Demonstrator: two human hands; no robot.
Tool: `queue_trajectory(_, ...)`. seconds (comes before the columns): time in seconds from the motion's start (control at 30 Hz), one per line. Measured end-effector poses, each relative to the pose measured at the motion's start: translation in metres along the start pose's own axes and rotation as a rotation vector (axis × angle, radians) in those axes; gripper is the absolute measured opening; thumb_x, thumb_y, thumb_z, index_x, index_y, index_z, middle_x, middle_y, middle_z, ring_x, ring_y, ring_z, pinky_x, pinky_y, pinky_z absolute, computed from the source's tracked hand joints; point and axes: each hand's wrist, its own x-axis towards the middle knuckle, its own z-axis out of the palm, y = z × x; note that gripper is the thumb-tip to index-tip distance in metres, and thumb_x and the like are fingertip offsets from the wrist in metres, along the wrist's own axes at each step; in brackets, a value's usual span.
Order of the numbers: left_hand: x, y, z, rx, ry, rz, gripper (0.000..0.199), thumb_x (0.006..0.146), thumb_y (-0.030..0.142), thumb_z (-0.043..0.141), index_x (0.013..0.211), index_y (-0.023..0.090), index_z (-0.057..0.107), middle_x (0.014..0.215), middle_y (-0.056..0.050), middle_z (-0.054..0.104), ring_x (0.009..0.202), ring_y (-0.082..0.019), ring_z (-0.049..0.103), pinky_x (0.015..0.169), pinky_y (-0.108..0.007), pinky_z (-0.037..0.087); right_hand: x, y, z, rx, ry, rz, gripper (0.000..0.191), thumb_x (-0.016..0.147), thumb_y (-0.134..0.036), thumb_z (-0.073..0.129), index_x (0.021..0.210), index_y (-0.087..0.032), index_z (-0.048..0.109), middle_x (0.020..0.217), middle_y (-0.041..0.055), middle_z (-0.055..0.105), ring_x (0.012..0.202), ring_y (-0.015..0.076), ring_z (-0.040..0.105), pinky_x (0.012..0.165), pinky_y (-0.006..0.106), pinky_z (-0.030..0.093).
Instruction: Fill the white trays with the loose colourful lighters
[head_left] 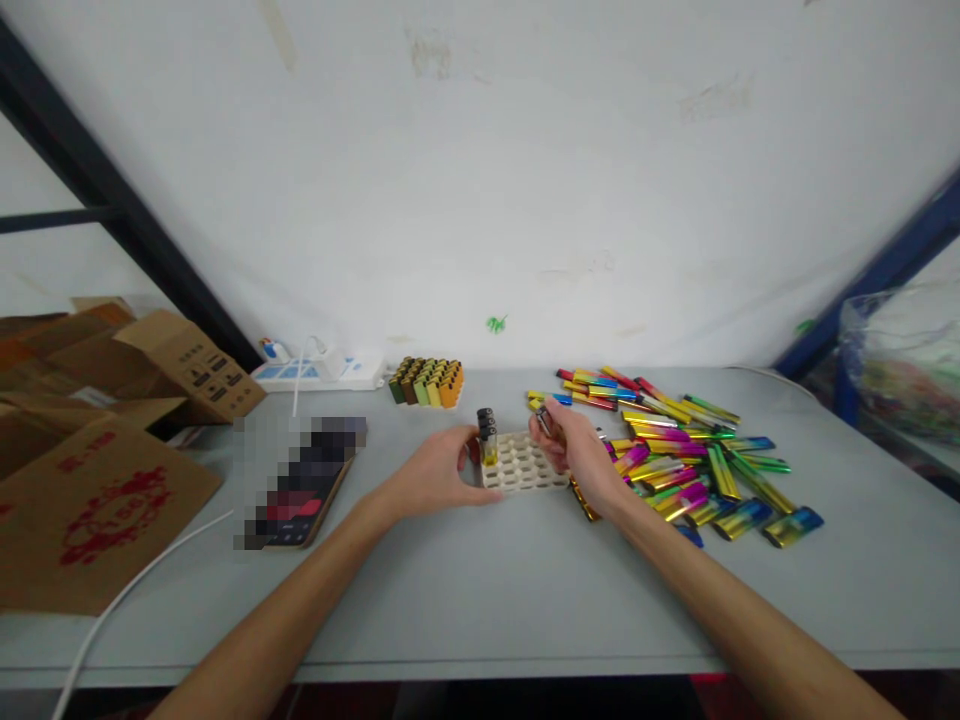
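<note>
Your left hand (439,468) holds the pale rack (525,468), at twelve o'clock, between spread thumb and curled fingers, while your right hand (581,450) pinches a lighter (545,420) above it. One row of lighters (487,440) stands at the rack's nine o'clock end; most slots look bare, and the loose pile (675,460) at three o'clock appears unracked. The packed block (427,383) at ten o'clock seems finished.

Worktop (450,590): grey | left: cardboard boxes (161,480) and a smartphone (324,495) are placed | rear: a power strip (366,374) is set beside a block of upright lighters (429,384) | centre: a perforated cream tray (525,466) is laid | right: multicoloured metallic lighters (722,473) are strewn
</note>
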Motion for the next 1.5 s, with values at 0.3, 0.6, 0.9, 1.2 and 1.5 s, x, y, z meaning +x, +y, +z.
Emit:
queue_trajectory(0.3, -0.001, 0.000, -0.001, -0.046, 0.009, 0.008, 0.059, 0.066, 0.063, 0.089, 0.097, 0.019, 0.066, 0.087, -0.001, 0.067, 0.076, -0.022, 0.060, 0.068, -0.033, 0.046, -0.005, -0.001, 0.000, -0.110, -0.037, -0.184, 0.044, 0.099, -0.064, 0.063, 0.118, -0.024, 0.066, 0.094, 0.0022, 0.064, 0.083, 0.0189, 0.062, 0.071, 0.030, 0.052)
queue_trajectory(0.6, -0.001, -0.001, 0.001, -0.097, 0.008, 0.029, 0.054, 0.066, 0.056, 0.091, 0.097, 0.020, 0.067, 0.089, -0.001, 0.070, 0.080, -0.022, 0.064, 0.072, -0.032, 0.049, -0.010, 0.003, 0.007, -0.330, 0.049, -0.286, 0.035, 0.090, -0.057, 0.078, 0.097, -0.024, 0.069, 0.079, 0.0017, 0.071, 0.075, 0.0210, 0.066, 0.073, 0.032, 0.053)
queue_trajectory(0.9, -0.001, -0.001, 0.001, -0.098, 0.012, 0.040, 0.053, 0.067, 0.056, 0.091, 0.097, 0.020, 0.068, 0.088, 0.000, 0.070, 0.078, -0.021, 0.062, 0.072, -0.031, 0.047, -0.009, 0.011, 0.010, -0.740, 0.036, -0.458, 0.028, 0.097, -0.053, 0.074, 0.092, -0.026, 0.069, 0.081, 0.0053, 0.077, 0.076, 0.0245, 0.072, 0.074, 0.034, 0.053)
queue_trajectory(1.2, -0.002, 0.003, 0.000, -0.133, -0.004, 0.043, 0.047, 0.070, 0.051, 0.089, 0.098, 0.018, 0.069, 0.090, -0.002, 0.071, 0.079, -0.021, 0.061, 0.071, -0.032, 0.046, -0.007, 0.011, 0.018, -0.964, -0.086, -0.424, 0.024, 0.100, -0.045, 0.074, 0.099, -0.023, 0.067, 0.090, 0.0082, 0.079, 0.078, 0.0243, 0.072, 0.070, 0.033, 0.047)
queue_trajectory(1.5, -0.001, 0.003, -0.003, -0.077, -0.025, -0.035, 0.056, 0.066, 0.058, 0.089, 0.097, 0.018, 0.067, 0.087, -0.003, 0.067, 0.075, -0.022, 0.057, 0.067, -0.032, 0.043, 0.001, 0.001, -0.033, -1.054, -0.006, -0.480, 0.025, 0.108, -0.042, 0.062, 0.111, -0.020, 0.072, 0.100, 0.0090, 0.079, 0.093, 0.0248, 0.072, 0.087, 0.037, 0.052)
